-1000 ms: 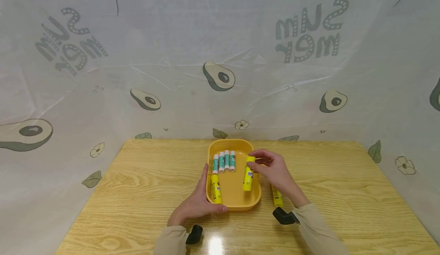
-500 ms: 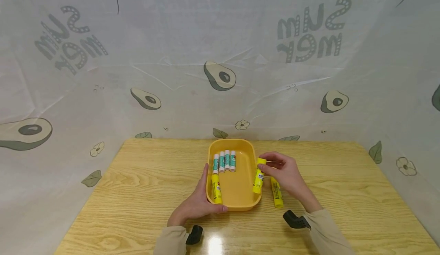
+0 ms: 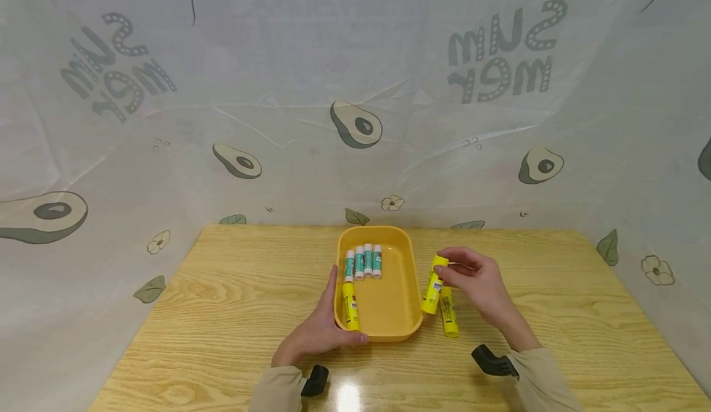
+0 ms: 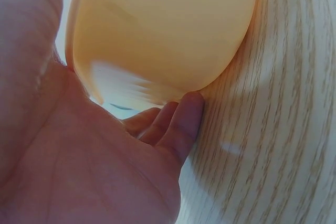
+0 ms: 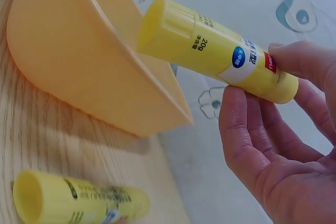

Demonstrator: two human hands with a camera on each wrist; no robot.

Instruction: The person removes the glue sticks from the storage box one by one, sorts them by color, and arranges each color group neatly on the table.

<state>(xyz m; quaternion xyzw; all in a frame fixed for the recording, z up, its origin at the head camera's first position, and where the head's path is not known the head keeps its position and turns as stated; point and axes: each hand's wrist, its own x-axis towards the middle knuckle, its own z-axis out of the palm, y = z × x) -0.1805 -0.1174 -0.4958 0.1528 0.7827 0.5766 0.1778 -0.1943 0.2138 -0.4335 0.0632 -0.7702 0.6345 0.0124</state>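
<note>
My right hand (image 3: pixel 474 279) pinches a yellow glue stick (image 3: pixel 434 285) near one end, with the thumb on one side and fingertips on the other. It is held tilted, just right of the orange-yellow plastic bin (image 3: pixel 395 329). On the table below, a second yellow glue stick (image 3: pixel 450 313) lies by itself. My left hand (image 3: pixel 319 335) rests against the bin's near left corner, thumb at the front rim and fairly straight fingers along the left wall; in the left wrist view its fingertips (image 4: pixel 191 103) touch that wall. Inside lie another yellow glue stick (image 3: pixel 351 307) and several small white-and-teal glue sticks (image 3: pixel 368 261).
The wooden table (image 3: pixel 250 276) ends at the back against a pale hanging sheet (image 3: pixel 278 122) printed with avocados and lettering. Black wrist mounts (image 3: pixel 494 361) sit at both sleeves.
My right hand has carried the yellow glue stick rightward, from over the bin to beyond its right rim. The left hand and the bin stay in place.
</note>
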